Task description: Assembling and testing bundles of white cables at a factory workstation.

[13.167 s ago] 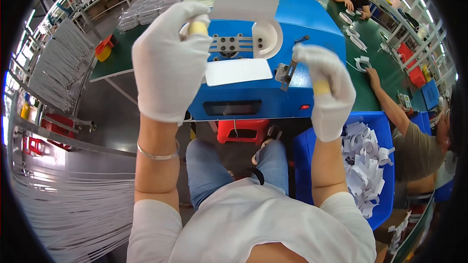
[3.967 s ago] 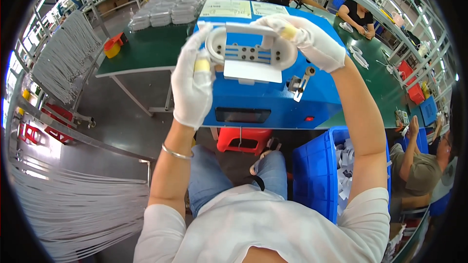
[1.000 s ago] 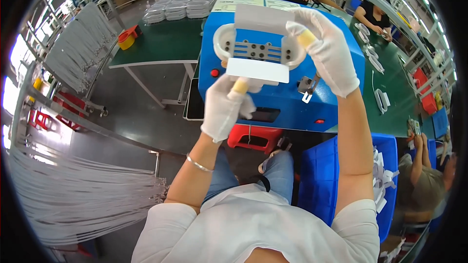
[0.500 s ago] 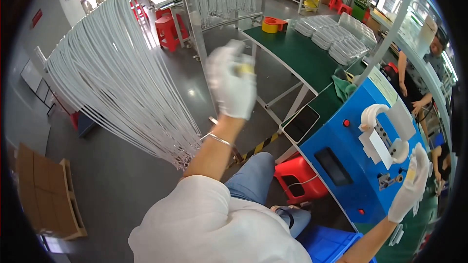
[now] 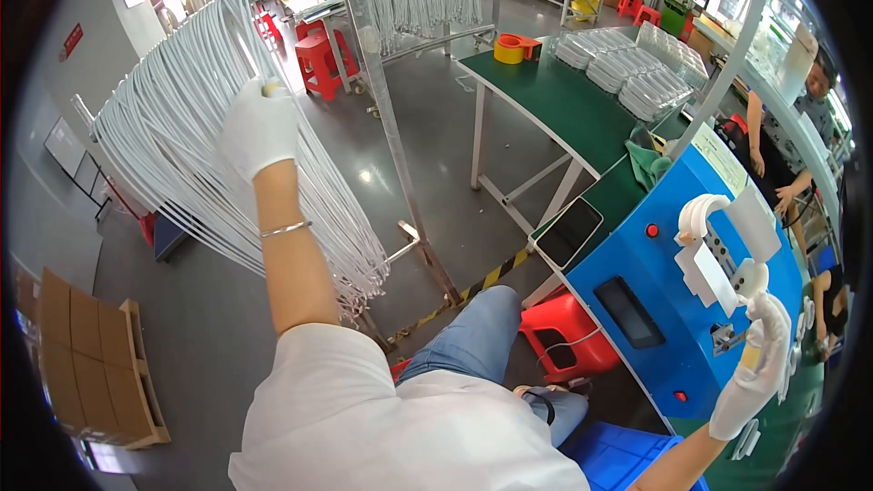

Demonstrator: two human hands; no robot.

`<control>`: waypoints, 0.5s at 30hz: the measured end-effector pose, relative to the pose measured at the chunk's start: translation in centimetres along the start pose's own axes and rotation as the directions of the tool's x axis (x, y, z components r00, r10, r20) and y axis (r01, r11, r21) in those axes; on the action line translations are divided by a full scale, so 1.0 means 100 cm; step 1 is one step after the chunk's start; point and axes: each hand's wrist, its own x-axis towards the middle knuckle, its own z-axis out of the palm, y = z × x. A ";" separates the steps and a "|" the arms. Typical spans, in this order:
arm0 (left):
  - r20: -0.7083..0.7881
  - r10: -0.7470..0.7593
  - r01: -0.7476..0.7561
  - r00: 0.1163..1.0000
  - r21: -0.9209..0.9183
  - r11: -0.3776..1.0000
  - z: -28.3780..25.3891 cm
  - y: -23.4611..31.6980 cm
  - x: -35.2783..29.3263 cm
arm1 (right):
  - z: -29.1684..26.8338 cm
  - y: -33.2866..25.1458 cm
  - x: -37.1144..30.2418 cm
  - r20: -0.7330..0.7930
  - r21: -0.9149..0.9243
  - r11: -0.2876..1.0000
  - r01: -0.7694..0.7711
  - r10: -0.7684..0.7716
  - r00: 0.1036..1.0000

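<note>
Well left of the machine (image 5: 671,264), the cords (image 5: 182,123) are hung lengthwise downward and overlapped by the nearer left hand (image 5: 261,130), while the right hand (image 5: 757,377) is held at the machine's right side; whether either hand's fingers are closed cannot be told.

Left hand (image 5: 261,130) reaching far forward, arm (image 5: 296,273) nearly straight; right hand (image 5: 757,368) out to right, fingers (image 5: 771,311) pointing forward.

Matt cloth covers the left hand (image 5: 261,132) and right hand (image 5: 757,368); cords (image 5: 164,114) at left look smooth and satiny, the machine (image 5: 677,314) at right glossy, the far trays (image 5: 627,73) clear, shiny plastic
</note>
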 end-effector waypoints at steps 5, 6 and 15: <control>0.229 0.139 -0.041 0.963 -0.385 0.922 -0.055 -0.001 0.006 | 0.000 -0.008 -0.006 -0.013 -0.086 0.992 0.088 -0.089 0.996; 0.361 0.222 0.173 0.906 -0.792 0.585 -0.059 0.003 0.000 | -0.002 -0.010 -0.009 -0.022 -0.106 0.989 0.101 -0.104 0.994; 0.004 0.870 0.838 -0.493 -0.267 0.476 -0.040 0.117 -0.304 | 0.074 -0.084 0.018 0.600 0.646 0.599 -0.473 -0.015 0.800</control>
